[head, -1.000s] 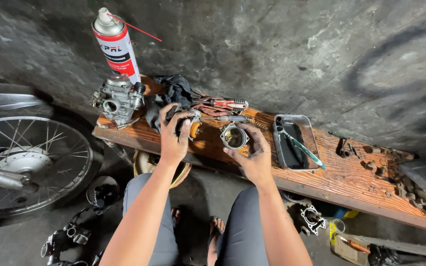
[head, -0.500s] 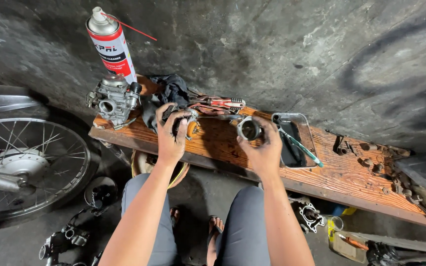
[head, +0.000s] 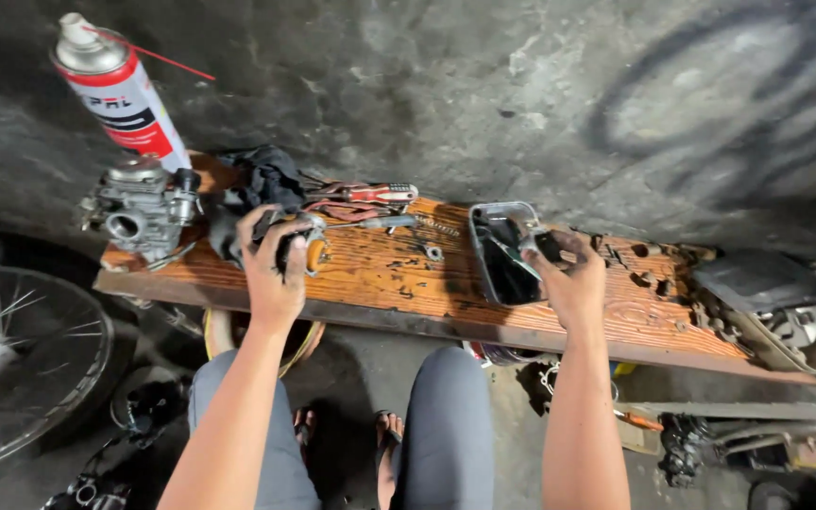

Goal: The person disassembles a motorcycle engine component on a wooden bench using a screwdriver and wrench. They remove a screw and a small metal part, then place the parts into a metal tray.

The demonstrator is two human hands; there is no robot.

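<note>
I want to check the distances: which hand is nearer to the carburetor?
Left. The left hand rests just right of the carburetor; the right hand is far right, at the metal tray.

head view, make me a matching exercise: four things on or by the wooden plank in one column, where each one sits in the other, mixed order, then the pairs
Things
1. spray can
2. carburetor
3. metal tray
4. spoked wheel

Places
A. lower left, below the wooden plank
B. by the right hand
C. left end of the plank, in front of the can
D. upright at the far left, behind the plank's end

Pairs: 1-D, 2-C, 3-B, 4-A
</note>
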